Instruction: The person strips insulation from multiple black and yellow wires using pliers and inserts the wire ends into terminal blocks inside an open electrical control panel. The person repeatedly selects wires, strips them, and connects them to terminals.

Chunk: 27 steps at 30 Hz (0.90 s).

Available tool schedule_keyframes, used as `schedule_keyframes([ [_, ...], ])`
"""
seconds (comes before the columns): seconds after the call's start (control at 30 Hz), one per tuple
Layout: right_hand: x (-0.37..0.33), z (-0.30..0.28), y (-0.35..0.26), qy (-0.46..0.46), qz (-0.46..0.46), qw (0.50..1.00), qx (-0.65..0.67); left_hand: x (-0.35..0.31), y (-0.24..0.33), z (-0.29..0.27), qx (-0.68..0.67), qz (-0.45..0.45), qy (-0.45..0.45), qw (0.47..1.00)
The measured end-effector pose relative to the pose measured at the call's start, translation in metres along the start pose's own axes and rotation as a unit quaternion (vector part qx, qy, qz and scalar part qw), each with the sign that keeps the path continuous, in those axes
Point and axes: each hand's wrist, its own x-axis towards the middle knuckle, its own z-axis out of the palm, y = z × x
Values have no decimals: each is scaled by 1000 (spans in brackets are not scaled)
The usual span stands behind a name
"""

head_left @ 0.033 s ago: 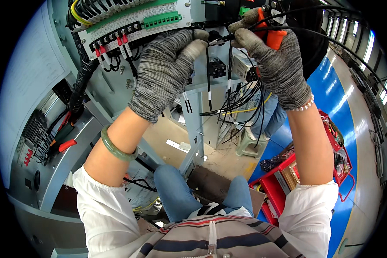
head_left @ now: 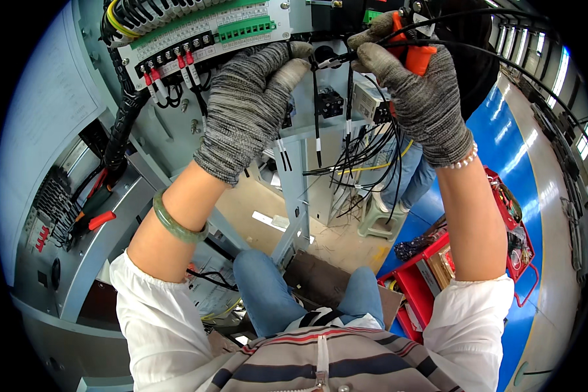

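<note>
Head view: right of the terminal panel [head_left: 281, 18], pliers [head_left: 419, 59] are gripped by the right hand [head_left: 424, 98]; grip by the left hand [head_left: 249, 108] is unclear; below-right, mixed items [head_left: 517, 251] are held in a red toolbox [head_left: 417, 286].

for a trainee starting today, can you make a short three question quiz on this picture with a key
1. Which hand holds the orange-handled tool?

2. True or false: the green bangle circles the left forearm.

3. What colour is the floor beside the red toolbox?
A) yellow
B) blue
C) black

Key:
1. The right hand.
2. True.
3. B.
</note>
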Motion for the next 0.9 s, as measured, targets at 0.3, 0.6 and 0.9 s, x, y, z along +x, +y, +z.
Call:
schedule_keyframes([
  [0.3,0,0,0,-6,7,1000,7,3,1,6,15,37,40,998],
  [0.6,0,6,-14,23,33,999,4,11,-3,12,91,74,15,993],
  [0.9,9,11,-20,24,-1,1000,-20,21,-1,15,145,96,-36,984],
])
